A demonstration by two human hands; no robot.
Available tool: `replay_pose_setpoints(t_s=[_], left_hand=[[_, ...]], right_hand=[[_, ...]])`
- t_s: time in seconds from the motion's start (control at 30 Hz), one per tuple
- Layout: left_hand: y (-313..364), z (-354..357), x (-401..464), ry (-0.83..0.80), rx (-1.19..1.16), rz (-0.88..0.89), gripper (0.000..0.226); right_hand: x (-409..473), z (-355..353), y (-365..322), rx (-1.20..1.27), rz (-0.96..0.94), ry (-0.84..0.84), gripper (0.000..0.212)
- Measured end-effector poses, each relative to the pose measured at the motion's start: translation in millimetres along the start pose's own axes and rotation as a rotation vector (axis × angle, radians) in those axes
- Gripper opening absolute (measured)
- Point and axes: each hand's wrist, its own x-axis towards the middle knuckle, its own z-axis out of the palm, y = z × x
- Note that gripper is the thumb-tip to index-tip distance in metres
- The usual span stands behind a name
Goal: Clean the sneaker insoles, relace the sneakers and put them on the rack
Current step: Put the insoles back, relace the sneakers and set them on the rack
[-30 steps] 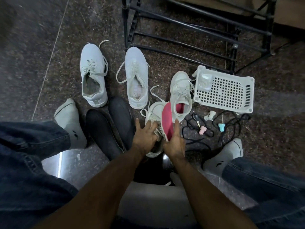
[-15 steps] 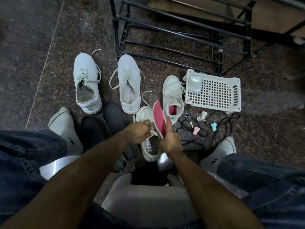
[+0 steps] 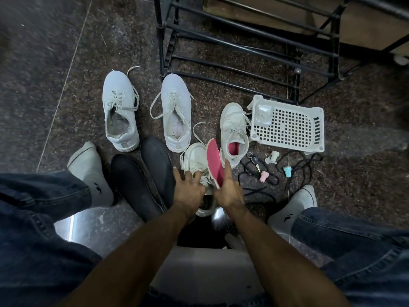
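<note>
1. pink, thin foam insole [image 3: 215,165] is held upright by the right hand [image 3: 229,191] above the white low-top sneaker [image 3: 195,160].
2. the left hand [image 3: 188,189] is spread over that sneaker.
3. the insole is judged light and floppy; it is best gripped at the heel edge.

The insole [image 3: 214,162] I hold is pink-red; the four sneakers [image 3: 120,111] are white with off-white laces. My socks [image 3: 91,173] are grey, jeans [image 3: 39,218] dark blue. Basket [image 3: 287,125] white grid-patterned, rack [image 3: 243,47] black, floor [image 3: 55,74] dark speckled brown.
</note>
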Motion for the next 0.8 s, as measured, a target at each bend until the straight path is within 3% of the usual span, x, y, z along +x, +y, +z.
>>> replay_pose_setpoints(t_s=[0.17, 0.43, 0.63, 0.73, 0.8], left_hand=[[9, -6, 5, -0.066, 0.028, -0.106, 0.026], [8, 3, 15, -0.074, 0.077, -0.101, 0.024], [-18, 15, 2, 0.158, 0.12, 0.247, 0.029], [-32, 5, 3, 0.119, 0.03, 0.347, 0.026], [-35, -5, 9, 0.074, -0.109, 0.305, 0.031]], right_hand=[[0, 2, 1, -0.005, 0.004, 0.009, 0.104], [2, 9, 4, 0.071, 0.016, -0.033, 0.112], [0, 8, 4, 0.027, -0.011, -0.014, 0.104], [2, 6, 4, -0.03, -0.04, -0.017, 0.108], [5, 3, 4, -0.072, -0.055, -0.025, 0.111]])
